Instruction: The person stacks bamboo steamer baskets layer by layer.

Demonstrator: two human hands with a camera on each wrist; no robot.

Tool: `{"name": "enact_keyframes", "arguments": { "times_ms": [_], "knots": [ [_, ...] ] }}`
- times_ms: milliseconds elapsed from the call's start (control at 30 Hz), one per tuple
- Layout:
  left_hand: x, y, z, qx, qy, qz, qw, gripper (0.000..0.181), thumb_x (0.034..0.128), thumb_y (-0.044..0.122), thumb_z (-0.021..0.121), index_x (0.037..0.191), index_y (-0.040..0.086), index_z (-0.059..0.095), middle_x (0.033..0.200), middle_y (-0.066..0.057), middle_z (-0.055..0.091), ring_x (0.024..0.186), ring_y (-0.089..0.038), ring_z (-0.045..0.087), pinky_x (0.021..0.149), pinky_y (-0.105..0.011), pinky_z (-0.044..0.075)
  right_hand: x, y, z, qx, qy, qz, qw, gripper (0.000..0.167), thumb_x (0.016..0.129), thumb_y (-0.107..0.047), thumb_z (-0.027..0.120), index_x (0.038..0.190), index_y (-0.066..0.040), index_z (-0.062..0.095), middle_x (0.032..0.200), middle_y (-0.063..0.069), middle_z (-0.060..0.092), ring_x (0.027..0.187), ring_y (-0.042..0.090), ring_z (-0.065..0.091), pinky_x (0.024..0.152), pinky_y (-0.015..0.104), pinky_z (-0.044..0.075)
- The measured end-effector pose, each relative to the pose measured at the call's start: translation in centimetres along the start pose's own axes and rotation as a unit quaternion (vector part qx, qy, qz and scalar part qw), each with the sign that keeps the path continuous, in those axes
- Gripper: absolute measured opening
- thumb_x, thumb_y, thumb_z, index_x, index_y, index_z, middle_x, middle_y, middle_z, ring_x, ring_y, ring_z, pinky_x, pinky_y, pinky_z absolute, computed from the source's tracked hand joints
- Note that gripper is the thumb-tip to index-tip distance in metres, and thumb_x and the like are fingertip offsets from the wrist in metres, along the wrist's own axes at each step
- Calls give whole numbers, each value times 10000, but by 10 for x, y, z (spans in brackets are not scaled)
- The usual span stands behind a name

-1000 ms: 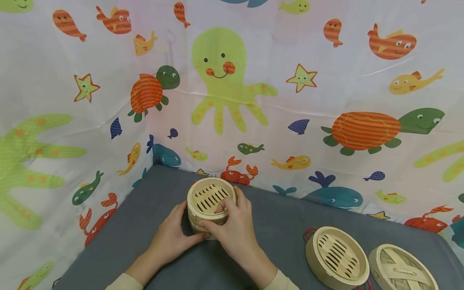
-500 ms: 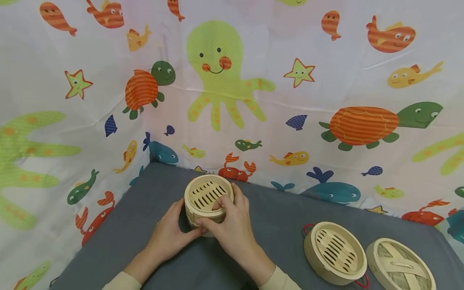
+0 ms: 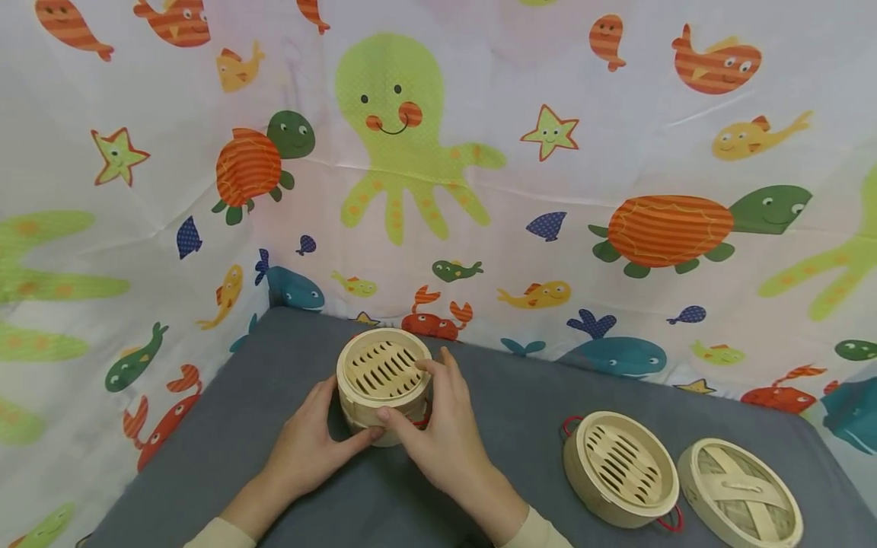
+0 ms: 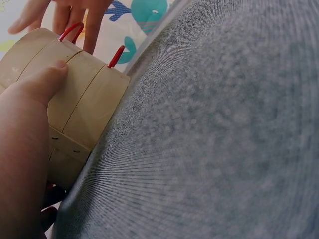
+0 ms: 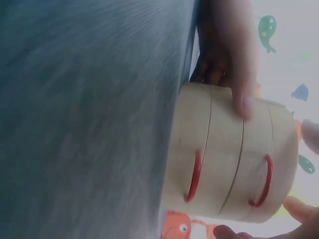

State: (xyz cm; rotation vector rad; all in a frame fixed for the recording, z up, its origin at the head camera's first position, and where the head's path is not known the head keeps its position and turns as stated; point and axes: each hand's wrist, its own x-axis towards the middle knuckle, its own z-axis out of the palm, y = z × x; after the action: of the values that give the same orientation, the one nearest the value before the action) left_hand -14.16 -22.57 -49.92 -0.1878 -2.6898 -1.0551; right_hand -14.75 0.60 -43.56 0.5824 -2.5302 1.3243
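Observation:
A stack of bamboo steamer baskets stands upright on the grey cloth, its slatted top tier uncovered. My left hand grips the stack from the left, fingers round the far side and thumb across the front. At the right side, my right hand has its fingers spread around the rim; its thumb is near the front wall, and whether it touches cannot be made out. Two red loop handles show on the stack in the right wrist view. From the left wrist, the right fingers look straight beyond the stack.
To the right lies another slatted steamer basket with red handles, tilted in view. Beside it rests a woven bamboo lid. A white curtain printed with sea animals hangs behind and left of the grey-covered table.
My right fingers, curled over the top basket's rim before, have straightened and drawn away from it. A red handle now shows beneath them. The left hand keeps its grip; the head view has shifted.

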Motion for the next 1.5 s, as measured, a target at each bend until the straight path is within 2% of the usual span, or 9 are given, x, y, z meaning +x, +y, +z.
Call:
{"name": "enact_keyframes", "arguments": {
  "times_ms": [167, 300, 533, 733, 900, 1033, 1200, 1500],
  "knots": [
    [-1, 0, 1, 40, 32, 50, 10000, 1153, 857, 704, 852, 1663, 23, 388, 1519, -199, 568, 1316, -437, 639, 1002, -676, 552, -10, 4, -14, -293, 82, -290, 9991, 726, 1006, -504, 796, 1507, -59, 517, 1721, 305, 263, 1567, 535, 304, 1095, 805, 399],
    [-2, -1, 3, -13, 60, 52, 10000, 1139, 848, 703, 862, 1664, 56, 398, 1507, -180, 578, 1312, -423, 642, 1005, -673, 551, -17, 10, -24, -476, 173, -353, 9981, 689, 1024, -481, 779, 1511, -66, 523, 1736, 303, 227, 1553, 523, 339, 1078, 791, 426],
    [-4, -1, 3, -53, 64, -24, 10000, 1126, 848, 713, 855, 1664, 81, 405, 1524, -163, 573, 1350, -417, 620, 1026, -683, 530, -24, 18, -38, -595, 247, -172, 9978, 698, 1033, -473, 769, 1550, -72, 528, 1752, 286, 199, 1541, 516, 371, 1086, 764, 444],
    [-3, -4, 2, -65, 37, -33, 10000, 1119, 853, 713, 850, 1661, 78, 408, 1525, -153, 574, 1366, -408, 610, 1042, -675, 525, -32, 21, -52, -756, 111, 90, 9970, 726, 1021, -487, 778, 1575, -98, 517, 1787, 217, 155, 1594, 499, 275, 1127, 775, 395],
    [-4, -5, 2, -28, 8, -17, 10000, 1113, 861, 712, 843, 1668, 87, 401, 1524, -150, 573, 1369, -412, 606, 1038, -678, 524, -43, 28, -67, -1044, 108, 148, 9944, 736, 1020, -466, 789, 1584, -85, 509, 1794, 218, 134, 1597, 521, 241, 1098, 807, 396],
    [-4, -6, 0, -59, 7, 40, 10000, 1104, 866, 694, 850, 1667, 80, 400, 1522, -155, 571, 1374, -415, 599, 1041, -680, 521, -53, 37, -82, -1303, 160, 232, 9911, 714, 1021, -468, 790, 1567, -86, 533, 1780, 225, 189, 1588, 519, 267, 1082, 813, 404],
    [-3, -6, -2, -61, -8, 54, 10000, 1097, 870, 681, 855, 1668, 84, 398, 1529, -154, 568, 1381, -418, 593, 1042, -685, 519, -63, 45, -103, -1645, 268, 427, 9851, 656, 1021, -468, 791, 1515, -87, 588, 1727, 235, 319, 1537, 517, 371, 1093, 798, 404],
    [-1, -6, -2, -40, -30, 79, 10000, 1105, 872, 663, 864, 1671, 65, 389, 1527, -173, 566, 1376, -434, 594, 1043, -693, 514, -84, 64, -137, -2158, 654, 693, 9718, 587, 988, -430, 835, 1412, -68, 652, 1619, 293, 453, 1424, 555, 467, 1057, 777, 398]
  ]
}}
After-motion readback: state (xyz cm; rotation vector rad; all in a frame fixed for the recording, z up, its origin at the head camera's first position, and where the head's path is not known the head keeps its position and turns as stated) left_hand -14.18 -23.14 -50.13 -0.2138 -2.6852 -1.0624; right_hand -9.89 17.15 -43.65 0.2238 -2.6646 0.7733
